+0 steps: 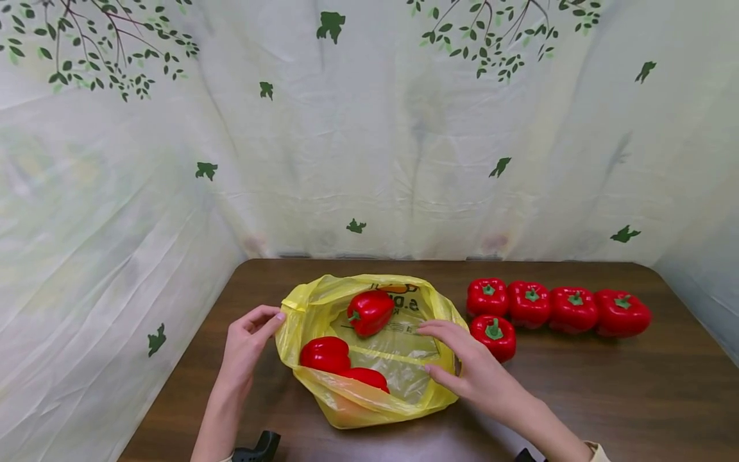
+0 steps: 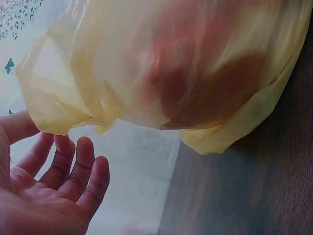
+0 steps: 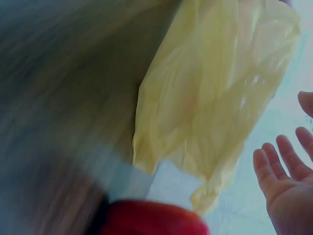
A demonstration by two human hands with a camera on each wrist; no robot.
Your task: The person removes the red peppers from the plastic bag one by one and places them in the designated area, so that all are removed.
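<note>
A yellow plastic bag point(image 1: 369, 417) stands on the table with its mouth spread. Inside it are three red bell peppers: one at the back point(image 1: 372, 312), one at the left point(image 1: 325, 354), and one point(image 1: 369, 378) partly behind the front rim. My left hand point(image 1: 245, 346) pinches the bag's left rim between thumb and fingertips. Over the right rim hovers my right hand point(image 1: 470, 366), fingers spread and nothing held. In the right wrist view, that hand point(image 3: 288, 181) is apart from the bag point(image 3: 210, 98). The left wrist view shows peppers dimly through the plastic point(image 2: 146, 58).
Several red bell peppers stand in a row point(image 1: 574, 309) at the right of the brown wooden table point(image 1: 577, 385). One more pepper point(image 1: 493, 337) sits in front of the row's left end, close by the bag and right hand. A pale leaf-printed curtain point(image 1: 375, 160) hangs behind.
</note>
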